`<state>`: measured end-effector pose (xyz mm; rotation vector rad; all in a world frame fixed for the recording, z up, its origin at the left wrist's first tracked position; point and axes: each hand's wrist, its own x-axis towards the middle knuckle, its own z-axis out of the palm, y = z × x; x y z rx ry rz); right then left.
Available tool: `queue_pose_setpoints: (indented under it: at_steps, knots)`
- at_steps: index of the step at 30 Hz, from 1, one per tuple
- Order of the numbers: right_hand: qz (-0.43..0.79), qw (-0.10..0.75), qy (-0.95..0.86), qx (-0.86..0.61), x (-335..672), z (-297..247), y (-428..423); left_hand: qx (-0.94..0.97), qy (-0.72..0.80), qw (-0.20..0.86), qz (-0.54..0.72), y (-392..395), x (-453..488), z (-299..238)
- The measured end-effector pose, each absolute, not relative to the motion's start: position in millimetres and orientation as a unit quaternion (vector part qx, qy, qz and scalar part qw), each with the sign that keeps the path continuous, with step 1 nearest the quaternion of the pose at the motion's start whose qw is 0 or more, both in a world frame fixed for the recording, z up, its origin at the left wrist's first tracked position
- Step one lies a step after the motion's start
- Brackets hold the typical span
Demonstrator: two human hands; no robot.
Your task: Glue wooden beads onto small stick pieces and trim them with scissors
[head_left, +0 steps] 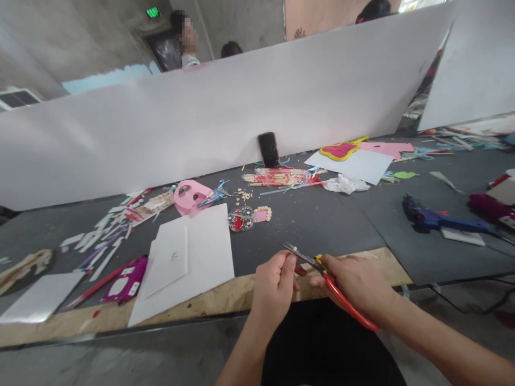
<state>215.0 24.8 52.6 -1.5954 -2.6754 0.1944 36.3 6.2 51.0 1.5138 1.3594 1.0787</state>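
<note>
My right hand is wrapped round the red handles of a pair of scissors. The blades point up and left, reaching over the fingertips of my left hand. That hand is closed in a pinch on a tiny pale piece, which sits right at the blades; what it is I cannot make out. Beyond my hands lie a small pink card edged with pale bits and a clear case of small red and dark pieces. Loose pale bits are scattered behind them.
White sheets and a purple box lie to the left. A phone leans on the white partition, behind bundled sticks. At right rests a blue glue gun. People show beyond the partition.
</note>
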Motion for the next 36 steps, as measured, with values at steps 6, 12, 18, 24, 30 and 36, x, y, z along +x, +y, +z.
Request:
queue_pose_setpoints:
  at_steps: [6,12,18,24,30,36]
  knots:
    - [0.121,0.014,-0.844,-0.522,212,57,25,0.631,0.547,0.371,0.407,8,36,52]
    - [0.235,0.016,-0.819,-0.524,209,69,25,0.622,0.545,0.377,0.417,10,35,49]
    - [0.183,0.005,-0.835,-0.519,213,65,26,0.584,0.532,0.425,0.442,12,35,46]
    - [0.101,0.04,-0.854,-0.509,218,59,28,0.519,0.5,0.525,0.453,15,32,41]
    - [0.109,0.073,-0.861,-0.491,218,56,25,0.393,0.428,0.699,0.418,19,26,39]
    - [0.082,0.076,-0.867,-0.486,218,54,18,0.41,0.429,0.698,0.4,20,25,44]
